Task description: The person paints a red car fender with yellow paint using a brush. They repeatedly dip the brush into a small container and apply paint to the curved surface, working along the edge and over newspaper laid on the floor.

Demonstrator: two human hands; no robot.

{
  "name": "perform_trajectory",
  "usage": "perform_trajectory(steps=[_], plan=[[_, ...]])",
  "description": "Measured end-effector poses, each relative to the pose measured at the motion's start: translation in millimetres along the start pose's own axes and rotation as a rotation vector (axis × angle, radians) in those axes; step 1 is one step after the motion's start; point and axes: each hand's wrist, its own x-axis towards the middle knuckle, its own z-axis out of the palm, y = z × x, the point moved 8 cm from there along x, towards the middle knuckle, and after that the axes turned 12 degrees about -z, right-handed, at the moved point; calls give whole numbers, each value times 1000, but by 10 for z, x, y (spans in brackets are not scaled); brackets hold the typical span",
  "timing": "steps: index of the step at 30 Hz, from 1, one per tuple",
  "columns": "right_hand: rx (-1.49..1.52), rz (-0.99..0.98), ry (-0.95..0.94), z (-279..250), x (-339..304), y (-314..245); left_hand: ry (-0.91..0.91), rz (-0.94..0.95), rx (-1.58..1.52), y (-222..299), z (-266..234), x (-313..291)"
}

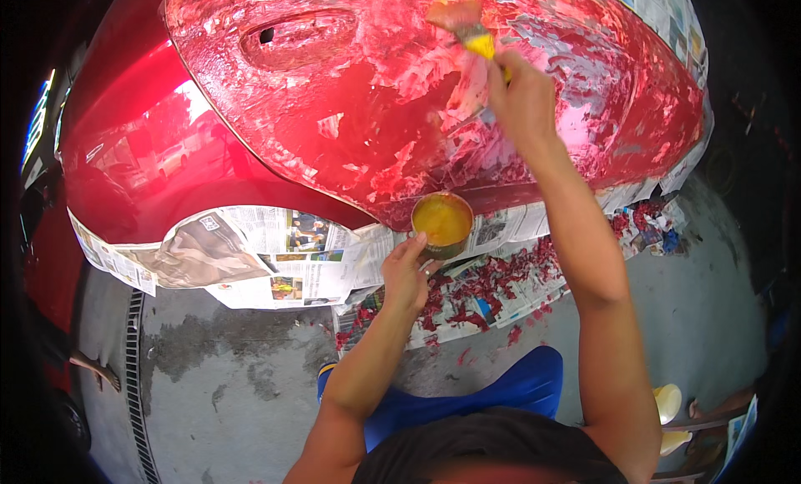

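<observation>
My right hand grips the yellow handle of a paintbrush. The brush's bristles lie against, or just over, the upper part of a red car door. Paint on the door is wrinkled and flaking, with pink and grey patches showing. In my left hand is a round can with yellowish liquid in it, held in front of the door's lower edge. My left fingers wrap round the can's side. An oval handle recess with a dark hole sits at the door's upper left.
Glossy red fender adjoins the door on the left. Newspaper covers the wheel area and lower edge. Red paint flakes litter newspaper on the grey floor. A drain grate runs at left, near another person's foot. Pale containers stand lower right.
</observation>
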Motion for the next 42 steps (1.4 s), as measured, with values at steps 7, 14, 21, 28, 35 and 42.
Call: perform_trajectory(steps=[7, 14, 21, 28, 35, 42], plan=[[-12, 46, -289, -49, -596, -305, 68, 20, -4, 24, -421, -134], [267, 104, -239, -483, 184, -74, 63, 5, -31, -25, -471, -136], [248, 157, -110, -63, 646, 114, 33, 4, 24, -77, -455, -158], [196, 276, -340, -133, -81, 121, 49, 14, -5, 14, -479, -241], [581, 225, -27, -115, 322, -217, 40, 14, -6, -38, -486, -214], [395, 28, -26, 320, -363, -719, 53, 2, 42, -107, -498, -163]])
